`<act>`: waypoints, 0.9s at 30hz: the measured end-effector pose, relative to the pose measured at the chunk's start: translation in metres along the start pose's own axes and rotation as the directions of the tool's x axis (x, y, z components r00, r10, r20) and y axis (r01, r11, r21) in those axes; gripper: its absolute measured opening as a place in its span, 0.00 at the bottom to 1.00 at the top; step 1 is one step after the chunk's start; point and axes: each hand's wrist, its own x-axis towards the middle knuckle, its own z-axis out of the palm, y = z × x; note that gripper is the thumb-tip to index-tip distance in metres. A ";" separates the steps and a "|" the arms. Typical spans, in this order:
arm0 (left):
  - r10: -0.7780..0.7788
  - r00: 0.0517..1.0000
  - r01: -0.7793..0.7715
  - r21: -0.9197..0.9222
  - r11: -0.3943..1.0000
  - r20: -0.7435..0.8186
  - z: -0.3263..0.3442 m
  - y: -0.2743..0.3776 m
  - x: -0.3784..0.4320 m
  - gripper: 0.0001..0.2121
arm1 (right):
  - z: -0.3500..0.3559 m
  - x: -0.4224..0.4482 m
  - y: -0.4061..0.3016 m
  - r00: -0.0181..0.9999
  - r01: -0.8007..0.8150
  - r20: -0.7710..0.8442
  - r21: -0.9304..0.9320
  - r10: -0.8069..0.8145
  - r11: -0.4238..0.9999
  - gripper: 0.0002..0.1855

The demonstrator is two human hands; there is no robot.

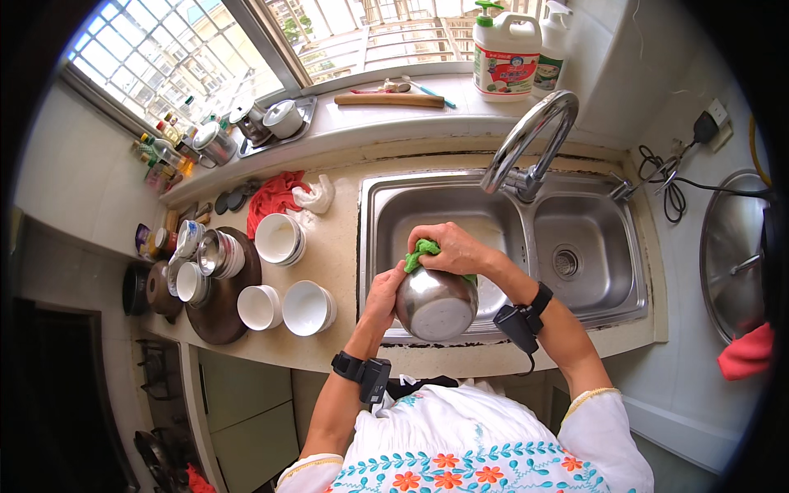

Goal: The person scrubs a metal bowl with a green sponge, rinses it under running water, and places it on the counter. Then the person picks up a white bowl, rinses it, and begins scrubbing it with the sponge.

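Note:
A round stainless steel bowl (437, 305) is tilted over the near edge of the large sink basin (394, 215), its underside facing me. My left hand (383, 294) grips the bowl's rim on the left side, thumb up. With my right hand (453, 248) I press a bunched green cloth (422, 252) against the far rim; a bit of the green also shows at the bowl's right edge. The bowl's inside is hidden. A chrome faucet (524, 142) arches over the sink behind my hands, and no running water can be made out.
White bowls (307, 308) stand in stacks left of the sink, beside a dark round board (225, 308) and more stacked bowls (216, 252). A red cloth (274, 194) lies behind them. A small basin (570, 231) adjoins on the right. A detergent jug (505, 61) stands on the sill.

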 end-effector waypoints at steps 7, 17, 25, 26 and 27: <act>0.026 1.000 -0.026 0.007 1.000 0.007 0.001 -0.005 -0.002 0.17 | -0.007 -0.019 0.007 0.999 -0.002 -0.038 0.087 0.006 0.996 0.13; 0.022 1.000 -0.021 0.016 1.000 -0.011 -0.004 0.007 0.003 0.18 | -0.020 -0.062 0.030 0.965 -0.198 -0.110 0.301 0.240 0.933 0.10; 0.061 0.998 -0.058 0.120 0.991 -0.027 -0.004 0.023 0.005 0.18 | -0.029 -0.030 0.022 0.981 -0.134 -0.115 0.162 0.154 0.978 0.12; 0.053 0.998 -0.051 0.138 0.989 -0.016 -0.004 0.025 0.005 0.18 | -0.031 -0.025 0.018 0.983 -0.141 -0.095 0.143 0.156 0.980 0.12; 0.043 0.997 -0.033 0.152 0.988 -0.064 -0.004 0.026 0.005 0.18 | -0.030 -0.021 0.013 0.978 -0.183 -0.082 0.112 0.193 0.977 0.13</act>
